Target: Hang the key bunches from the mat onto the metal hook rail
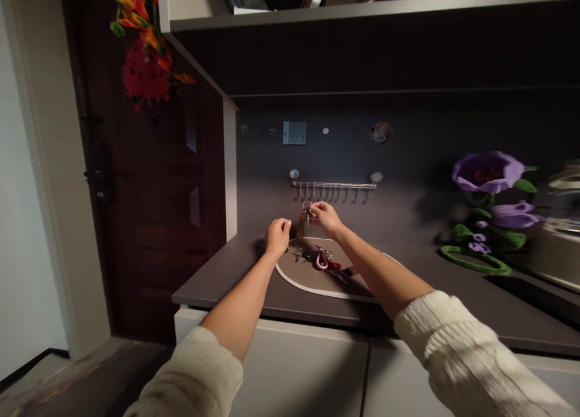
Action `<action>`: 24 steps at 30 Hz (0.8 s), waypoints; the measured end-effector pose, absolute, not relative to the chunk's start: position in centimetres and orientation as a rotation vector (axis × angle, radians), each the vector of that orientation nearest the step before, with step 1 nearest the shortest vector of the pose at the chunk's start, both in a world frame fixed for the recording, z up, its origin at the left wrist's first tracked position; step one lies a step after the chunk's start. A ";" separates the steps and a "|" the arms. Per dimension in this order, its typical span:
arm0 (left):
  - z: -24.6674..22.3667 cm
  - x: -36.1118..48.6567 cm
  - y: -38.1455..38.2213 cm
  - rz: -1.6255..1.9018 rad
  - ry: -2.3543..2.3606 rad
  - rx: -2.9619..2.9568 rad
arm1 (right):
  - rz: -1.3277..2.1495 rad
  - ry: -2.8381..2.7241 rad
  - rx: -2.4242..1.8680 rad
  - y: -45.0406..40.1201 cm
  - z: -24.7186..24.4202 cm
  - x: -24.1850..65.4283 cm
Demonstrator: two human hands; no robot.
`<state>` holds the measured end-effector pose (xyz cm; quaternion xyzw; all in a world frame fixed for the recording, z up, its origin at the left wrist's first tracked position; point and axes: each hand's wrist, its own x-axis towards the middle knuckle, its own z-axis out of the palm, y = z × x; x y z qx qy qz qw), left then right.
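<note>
My right hand [324, 218] pinches a key ring [307, 205] just below the left part of a wall-mounted hook rail [335, 185]. A brown strap [301, 226] and a small metal piece hang from the ring. To the left, my left hand [278, 237] has its fingers pressed together above the mat's left edge; whether it holds anything is too small to tell. Below both hands, a brown mat with a white rim [312, 289] carries several keys, a pink loop [321, 260] and a red-handled item [334, 265].
Purple artificial flowers [488, 172] with green leaves stand on the dark counter [217, 278] at the right, beside a pale appliance [555, 254]. An overhead shelf [362, 15] juts out above. A dark red door [154, 235] and orange flowers [131, 3] are at the left.
</note>
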<state>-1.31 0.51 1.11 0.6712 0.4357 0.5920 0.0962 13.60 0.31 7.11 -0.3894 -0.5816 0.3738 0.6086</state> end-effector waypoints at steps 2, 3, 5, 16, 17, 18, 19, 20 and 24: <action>1.2 -1.4 0.1 1.747 1.399 2.089 | 0.877 -1.296 -0.916 1.2 8.0 13.2; 1.3 -1.4 -0.1 1.741 1.446 2.121 | 0.885 -1.270 -0.925 1.6 8.4 13.0; 1.4 -1.5 -0.5 1.738 1.531 2.151 | 0.890 -1.221 -0.935 2.4 9.0 12.5; 1.8 -1.4 -1.0 1.668 1.746 2.146 | 0.921 -1.075 -0.935 5.3 10.6 10.2; 1.8 -1.4 -1.0 1.664 1.747 2.150 | 0.927 -1.056 -0.934 5.5 10.6 10.1; 1.8 -1.4 -1.0 1.660 1.751 2.151 | 0.932 -1.039 -0.932 5.7 10.6 10.0; 1.8 -1.5 -1.0 1.657 1.756 2.152 | 0.939 -1.026 -0.931 5.8 10.6 10.0; 1.8 -1.5 -1.0 1.654 1.762 2.155 | 0.950 -1.019 -0.930 5.9 10.6 9.9; 1.8 -1.5 -1.0 1.644 1.778 2.156 | 0.971 -0.996 -0.934 6.2 10.6 9.8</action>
